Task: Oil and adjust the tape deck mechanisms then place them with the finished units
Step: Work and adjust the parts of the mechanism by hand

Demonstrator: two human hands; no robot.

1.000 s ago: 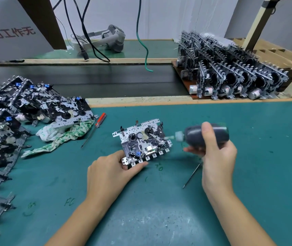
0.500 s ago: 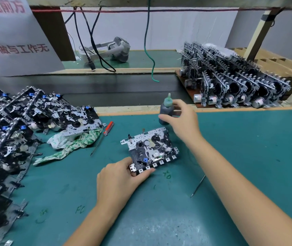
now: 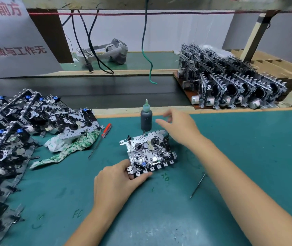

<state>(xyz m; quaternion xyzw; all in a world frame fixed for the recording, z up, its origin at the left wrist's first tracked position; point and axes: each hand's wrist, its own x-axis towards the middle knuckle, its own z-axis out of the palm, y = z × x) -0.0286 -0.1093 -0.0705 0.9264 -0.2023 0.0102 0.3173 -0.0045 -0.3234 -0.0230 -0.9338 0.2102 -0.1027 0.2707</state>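
The left hand [image 3: 114, 181] is gripping the near left corner of the tape deck mechanism [image 3: 148, 150], thumb lying along the front edge by the row of square tabs and fingers curled at the side of the plate, pinning it flat on the green mat [image 3: 248, 148]. The right hand [image 3: 179, 126] is hovering above the far right corner of the mechanism with its fingers spread and loosely extended, holding nothing; its fingertips are pointing toward the oil bottle [image 3: 146, 119] but are apart from it, and they are slightly blurred. The bottle is standing upright on the mat just behind the mechanism, its pale green nozzle pointing up. A thin metal pick [image 3: 197, 186] is lying on the mat under the right forearm, to the right of the mechanism. To the left, a red-handled screwdriver [image 3: 100, 140] is lying beside a crumpled green and white rag [image 3: 70, 146], which is sitting at the edge of a heap of unfinished mechanisms [image 3: 14, 132]. The finished units [image 3: 233, 82] are standing on edge in rows on a board at the far right, well apart from both hands.
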